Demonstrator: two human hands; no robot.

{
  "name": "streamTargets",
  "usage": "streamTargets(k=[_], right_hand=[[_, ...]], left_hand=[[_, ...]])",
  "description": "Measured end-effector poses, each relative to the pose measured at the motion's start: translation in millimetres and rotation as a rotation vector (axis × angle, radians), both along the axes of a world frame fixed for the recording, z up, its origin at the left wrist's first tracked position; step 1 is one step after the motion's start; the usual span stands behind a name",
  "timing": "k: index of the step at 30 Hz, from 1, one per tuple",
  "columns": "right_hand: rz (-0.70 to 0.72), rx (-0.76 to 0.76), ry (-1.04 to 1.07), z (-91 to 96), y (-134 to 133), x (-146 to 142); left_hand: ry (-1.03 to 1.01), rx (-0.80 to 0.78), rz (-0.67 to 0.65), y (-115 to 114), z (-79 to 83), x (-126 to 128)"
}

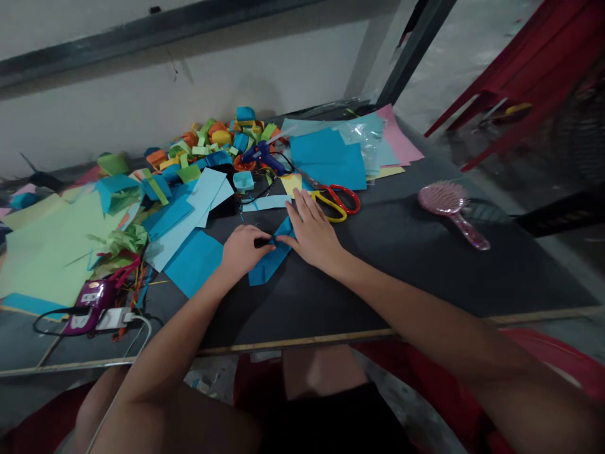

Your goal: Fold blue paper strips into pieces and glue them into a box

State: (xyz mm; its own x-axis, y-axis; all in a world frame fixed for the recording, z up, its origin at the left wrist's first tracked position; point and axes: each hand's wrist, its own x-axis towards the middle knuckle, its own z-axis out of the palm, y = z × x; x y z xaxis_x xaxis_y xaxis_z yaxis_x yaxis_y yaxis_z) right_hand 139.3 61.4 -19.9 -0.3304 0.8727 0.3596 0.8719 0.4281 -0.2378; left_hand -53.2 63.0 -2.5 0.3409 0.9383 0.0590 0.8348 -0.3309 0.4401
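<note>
A folded strip of blue paper [268, 270] lies slantwise on the dark table between my hands. My left hand [243, 249] pinches its upper left edge between thumb and forefinger. Flat across the paper's upper right end rests my right hand [314, 236], fingers stretched out and thumb on the strip. Just beyond the right fingers are scissors [348, 198] with red and yellow handles. A light blue paper strip [267, 202] lies behind the folded paper, and a square blue sheet [196, 260] sits left of my left hand.
Folded paper pieces [208, 142] are heaped along the wall, with a blue glue gun [265, 156] beside them. Blue sheets [328, 157] lie at the back. A pink hairbrush [449, 205] is on the right. A purple device [92, 306] and white charger [113, 318] lie left, their cable crossing the table edge.
</note>
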Motion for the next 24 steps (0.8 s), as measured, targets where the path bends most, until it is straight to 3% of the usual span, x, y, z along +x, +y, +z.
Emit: streamTargets(k=[4,7,9,11,14,19,24], right_hand=[[0.038,0.142,0.187,10.6,-2.7,-0.3],[-0.009,0.196,0.355,16.5,-8.1,0.1],[-0.055,0.116,0.490,16.9,-9.2,0.1],[-0.086,-0.058,0.599,13.8,-6.1,-0.4],[-0.076,-0.272,0.657,6.0,4.3,-2.5],[0.006,-0.305,0.713,-0.3,14.6,-8.3],[0.011,-0.218,0.773,2.1,6.4,-11.8]], left_hand=[[-0.073,-0.065,0.063,-3.8,-0.7,4.4],[-0.239,-0.015,0.159,-1.3,-4.5,4.0],[-0.442,-0.002,0.199,0.8,-7.8,3.7],[-0.617,-0.042,0.245,1.5,-10.7,4.2],[-0.740,-0.103,0.326,-1.5,-12.7,7.2],[-0.743,-0.163,0.234,-10.7,-12.8,15.0],[-0.512,0.031,0.187,-15.9,-9.1,17.7]])
